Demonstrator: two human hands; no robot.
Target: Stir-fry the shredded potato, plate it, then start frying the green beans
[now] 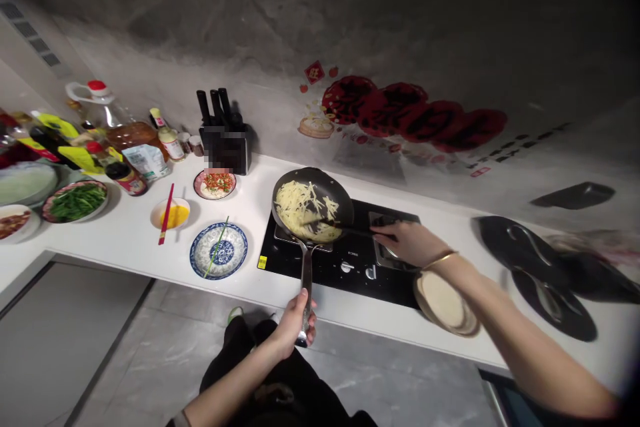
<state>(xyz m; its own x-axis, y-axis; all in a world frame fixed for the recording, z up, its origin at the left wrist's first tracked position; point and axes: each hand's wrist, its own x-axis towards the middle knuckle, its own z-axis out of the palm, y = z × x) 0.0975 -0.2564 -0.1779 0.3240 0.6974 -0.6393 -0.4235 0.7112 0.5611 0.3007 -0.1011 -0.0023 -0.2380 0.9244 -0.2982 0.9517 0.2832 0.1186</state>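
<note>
My left hand [295,323] is wrapped round the long handle of a dark frying pan [333,187], which sits on the left burner of the black gas stove [320,265]. Pale yellow shreds [295,203], perhaps potato, lie in the pan, heaped toward its left side. My right hand [407,243] is closed on the dark handle of a spatula [345,229] that reaches in from the right. The spatula's blade is among the shreds and hard to make out.
Left of the stove are a blue-and-white plate [200,250] with one green stalk, a bowl of yellow liquid [175,216] with red chopsticks, a small garnish dish [200,185], a knife block [239,150] and several bottles. A round wooden board [443,300] stands at the stove's right front, beside dark lids [570,313].
</note>
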